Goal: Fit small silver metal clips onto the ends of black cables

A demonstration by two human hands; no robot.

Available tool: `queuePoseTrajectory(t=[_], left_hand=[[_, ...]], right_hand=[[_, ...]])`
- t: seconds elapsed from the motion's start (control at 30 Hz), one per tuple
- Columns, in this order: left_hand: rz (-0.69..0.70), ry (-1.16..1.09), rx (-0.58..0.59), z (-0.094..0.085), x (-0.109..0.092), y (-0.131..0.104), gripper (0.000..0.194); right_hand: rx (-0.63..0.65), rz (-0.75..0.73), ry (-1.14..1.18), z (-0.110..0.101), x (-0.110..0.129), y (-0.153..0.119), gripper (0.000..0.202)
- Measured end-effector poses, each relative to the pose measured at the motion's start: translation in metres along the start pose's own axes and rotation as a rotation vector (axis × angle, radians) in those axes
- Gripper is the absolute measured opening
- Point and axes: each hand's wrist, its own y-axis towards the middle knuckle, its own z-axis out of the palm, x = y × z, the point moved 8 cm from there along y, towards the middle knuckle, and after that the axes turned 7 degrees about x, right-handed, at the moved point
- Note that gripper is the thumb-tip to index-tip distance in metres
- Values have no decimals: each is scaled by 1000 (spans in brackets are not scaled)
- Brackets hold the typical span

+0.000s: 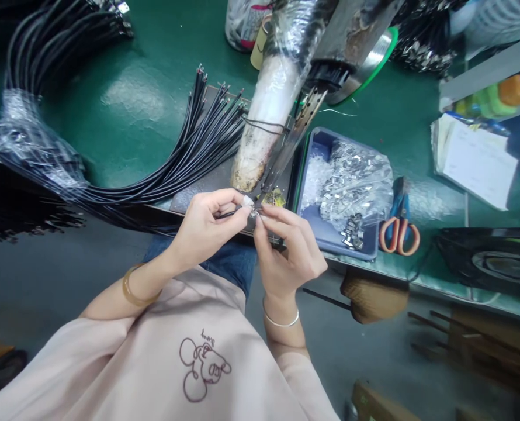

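Note:
My left hand is closed in a pinch around the end of a black cable near the table's front edge. Facing it, my right hand pinches something small and shiny at the same spot, too small to name. The fingertips of both hands nearly meet. A bundle of black cables with bare ends fans out on a dark plate behind my left hand. Just above the fingers ends a white, scorched-tipped tube, beside a thin metal rod. To the right, a blue tray holds small metal parts in clear plastic.
Orange-handled scissors lie right of the tray. Paper sheets and a black device are farther right. A wire spool stands behind the tube. More cables lie at the back left, and a stool is below the table.

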Motion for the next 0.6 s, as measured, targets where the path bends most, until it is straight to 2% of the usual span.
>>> queuePoseTrajectory(t=[0.2,0.4,0.6], left_hand=[[-49,-22,81,3,4,-1,16],[-54,29,93,3,4,-3,16],[-36,14,23,1,2,-1,15]], right_hand=[[42,1,-7,0,-1,-5,17],[42,16,56,-2,-4,-8,17],[53,22,63,1,-3,-3,19]])
